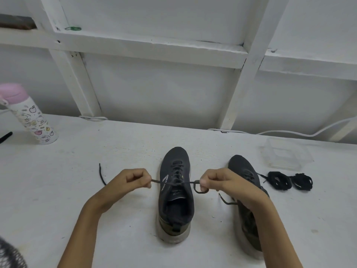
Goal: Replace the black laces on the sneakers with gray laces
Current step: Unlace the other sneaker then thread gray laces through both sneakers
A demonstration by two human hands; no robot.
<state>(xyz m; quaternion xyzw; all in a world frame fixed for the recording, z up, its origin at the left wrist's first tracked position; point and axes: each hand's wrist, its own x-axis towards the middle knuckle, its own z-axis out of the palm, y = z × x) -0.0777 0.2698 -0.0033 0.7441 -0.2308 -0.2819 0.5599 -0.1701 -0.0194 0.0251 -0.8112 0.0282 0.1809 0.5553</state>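
A dark grey sneaker point(176, 192) stands in the middle of the white table, toe pointing away from me, laced with a grey lace point(177, 182). My left hand point(133, 180) pinches the lace's left end, and my right hand point(218, 180) pinches a loop of its right end. The lace is pulled taut across the tongue between them. A second dark sneaker point(245, 190) lies to the right, partly hidden under my right forearm, with a loose lace end point(226, 201) trailing from it. Two bundled black laces point(289, 180) lie right of it.
A clear plastic box point(286, 153) sits at the back right. A pink-capped bottle point(29, 115) stands at the far left. A short black lace end point(101, 174) lies left of my left hand. A white cable point(289, 132) runs along the wall.
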